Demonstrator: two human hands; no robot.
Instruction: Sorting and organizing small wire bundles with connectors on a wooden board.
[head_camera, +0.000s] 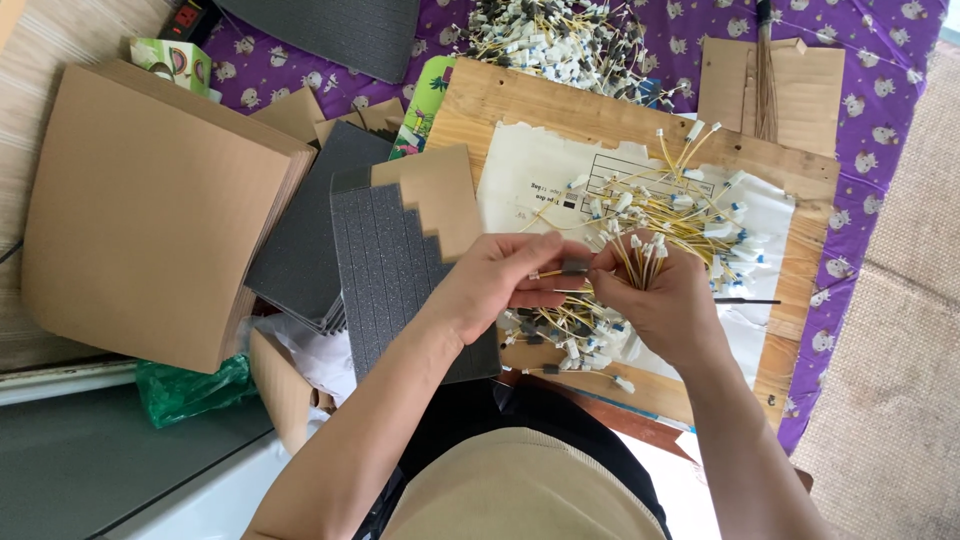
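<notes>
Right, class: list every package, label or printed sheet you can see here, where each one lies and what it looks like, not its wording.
Printed paper sheet: on the wooden board, under the yellow wires; white, torn edges, black boxes.
Small carton: top left, beside the cardboard stack; green and white.
Colourful pack: left of the board, partly hidden; green with bright pictures.

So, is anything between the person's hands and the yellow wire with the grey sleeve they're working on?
Nothing visible. The left hand pinches the grey sleeve on a yellow wire directly, and the right hand, which grips a bundle of yellow wires, touches it from the other side, above the wooden board.
</notes>
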